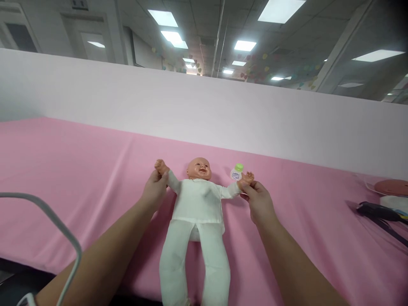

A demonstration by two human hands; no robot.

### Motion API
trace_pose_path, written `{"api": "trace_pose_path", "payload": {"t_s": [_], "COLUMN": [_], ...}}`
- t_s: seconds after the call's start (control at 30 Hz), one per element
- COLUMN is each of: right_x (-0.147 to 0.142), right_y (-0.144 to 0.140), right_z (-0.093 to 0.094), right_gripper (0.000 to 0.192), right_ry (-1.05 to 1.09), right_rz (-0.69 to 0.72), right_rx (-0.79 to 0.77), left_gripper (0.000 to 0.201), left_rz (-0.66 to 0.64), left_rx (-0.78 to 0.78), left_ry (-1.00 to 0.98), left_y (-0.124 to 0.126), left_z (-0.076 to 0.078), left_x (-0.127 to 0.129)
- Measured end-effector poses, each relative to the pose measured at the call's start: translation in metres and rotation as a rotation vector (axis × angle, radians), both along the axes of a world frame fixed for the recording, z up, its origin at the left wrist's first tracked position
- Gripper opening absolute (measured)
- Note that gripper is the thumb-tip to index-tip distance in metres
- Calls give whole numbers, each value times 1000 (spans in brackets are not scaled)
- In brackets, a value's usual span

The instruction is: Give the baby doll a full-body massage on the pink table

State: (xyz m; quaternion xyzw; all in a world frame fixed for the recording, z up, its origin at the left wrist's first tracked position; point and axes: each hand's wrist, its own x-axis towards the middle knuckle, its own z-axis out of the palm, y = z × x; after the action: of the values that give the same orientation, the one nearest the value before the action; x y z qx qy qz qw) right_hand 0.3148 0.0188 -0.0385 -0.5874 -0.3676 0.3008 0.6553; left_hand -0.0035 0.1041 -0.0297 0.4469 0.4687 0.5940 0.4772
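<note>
The left hand (155, 190) is closed around the wrist of the plastic baby doll in white cloth clothes (196, 221), just below the doll's raised fist on the left. The right hand (259, 202) pinches the doll's other hand between thumb and fingertips, on the right. The doll lies on its back near the middle of the pink cloth-covered table (79, 170), head at the far end, legs running toward the near edge, both arms spread outward. A small white bottle with a green cap (236, 171) stands just beyond the right hand, close to the doll's pinched hand; contact cannot be confirmed. At the far right edge lie a black tool with a strap (379, 213) and a round reddish-brown lid (391, 187) over a white object. A grey cable (54, 225) crosses the near left corner. A white partition wall (204, 106) closes the far side.
</note>
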Motion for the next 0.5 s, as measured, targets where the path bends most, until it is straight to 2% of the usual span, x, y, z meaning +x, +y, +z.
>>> {"api": "trace_pose_path", "payload": {"t_s": [0.07,0.13,0.2,0.3,0.37,0.43,0.5], "right_x": [20,35,45,51,52,51,50], "right_y": [9,14,16,16,14,12,11], "right_z": [-8,-17,-24,-29,-29,-28,-28], "right_gripper": [31,32,33,39,60,93,116], "right_ry": [141,235,313,383,361,305,253], "right_rz": [-70,-61,-22,6,-18,-72,-119], "right_rx": [-96,-186,-256,-296,-283,-274,-292], "left_gripper": [21,23,27,29,30,30,29], "left_rz": [105,205,245,228,228,238,245], "left_rx": [-170,-306,-356,-337,-318,-308,-306], "left_ry": [-180,-270,-321,-375,-397,-402,-396], "left_y": [13,22,28,29,29,29,31], "left_z": [-1,-3,-3,-4,-5,-7,-10], "left_x": [-6,-12,-16,-20,-21,-21,-21]}}
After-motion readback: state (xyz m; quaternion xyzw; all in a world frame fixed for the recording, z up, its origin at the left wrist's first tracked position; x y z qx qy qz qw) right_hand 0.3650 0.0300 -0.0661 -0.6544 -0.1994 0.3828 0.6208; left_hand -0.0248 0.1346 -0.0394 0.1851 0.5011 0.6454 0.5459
